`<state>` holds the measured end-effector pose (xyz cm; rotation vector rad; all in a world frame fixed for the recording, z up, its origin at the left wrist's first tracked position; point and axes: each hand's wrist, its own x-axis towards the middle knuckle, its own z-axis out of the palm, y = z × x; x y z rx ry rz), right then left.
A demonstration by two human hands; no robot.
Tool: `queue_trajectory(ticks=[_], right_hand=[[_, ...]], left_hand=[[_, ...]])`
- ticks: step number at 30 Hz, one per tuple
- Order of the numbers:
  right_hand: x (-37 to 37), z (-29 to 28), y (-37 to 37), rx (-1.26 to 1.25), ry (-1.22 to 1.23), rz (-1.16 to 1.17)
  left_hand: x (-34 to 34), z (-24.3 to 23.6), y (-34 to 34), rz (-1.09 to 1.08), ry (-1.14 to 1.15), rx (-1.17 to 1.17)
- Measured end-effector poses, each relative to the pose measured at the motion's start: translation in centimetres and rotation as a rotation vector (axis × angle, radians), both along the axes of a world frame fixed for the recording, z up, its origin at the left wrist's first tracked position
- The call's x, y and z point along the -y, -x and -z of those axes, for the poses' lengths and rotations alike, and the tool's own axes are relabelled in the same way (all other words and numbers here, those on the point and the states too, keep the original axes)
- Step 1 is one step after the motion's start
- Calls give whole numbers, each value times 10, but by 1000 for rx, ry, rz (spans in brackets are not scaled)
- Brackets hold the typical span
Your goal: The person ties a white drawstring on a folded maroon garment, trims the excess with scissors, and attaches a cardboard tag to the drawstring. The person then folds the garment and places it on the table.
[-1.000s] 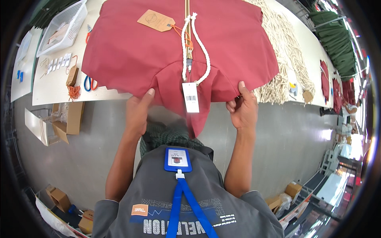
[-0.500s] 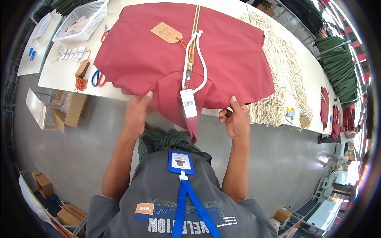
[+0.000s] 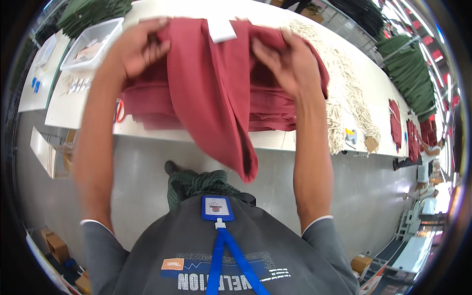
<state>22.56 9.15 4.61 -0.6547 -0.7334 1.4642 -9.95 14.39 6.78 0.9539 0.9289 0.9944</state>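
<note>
A maroon cloth piece [image 3: 206, 83] is raised over the table, its long folded flap hanging past the near edge. My left hand [image 3: 140, 51] has its curled fingers on the cloth's upper left part, slightly blurred. On the other side my right hand [image 3: 290, 61] grips a fold, thumb apart from the fingers with cloth between them. A white label [image 3: 221, 30] shows at the top centre of the cloth. Beneath lies a stack of similar maroon pieces [image 3: 152, 110]. The zip and rope cord are hidden now.
Bundles of cream rope [image 3: 351, 93] lie to the right on the white table [image 3: 61, 110]. At left stand a white basket [image 3: 93, 44], small white packets [image 3: 81, 85] and scissors with a red handle [image 3: 119, 110]. Green folded cloth [image 3: 91, 14] is piled behind. A person [image 3: 430, 151] is far right.
Both hands have moved up and away from me, lifting the cloth's near edge and folding it over. The zip, rope cord and brown tag have gone out of sight; the stack underneath now shows.
</note>
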Motion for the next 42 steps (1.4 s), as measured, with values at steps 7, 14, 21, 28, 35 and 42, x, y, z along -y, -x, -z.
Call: queue_trajectory(ticks=[7,14,21,28,35,42], right_hand=[[-69,-55,7,-163,-383,51],[48,46,-77,653,244,-100],[99,104,-164,743,526,490],[76,133,-143,450,604,551],[61,119,-155,609,574,536],[23,58,-146,313,369,589]], left_hand=[[-79,-77,7,-65,-585,110],[66,111,18,-233,-114,147],[117,166,38,-290,61,247],[118,169,31,-392,107,181],[146,191,35,-383,144,123],[150,191,25,-331,277,144]])
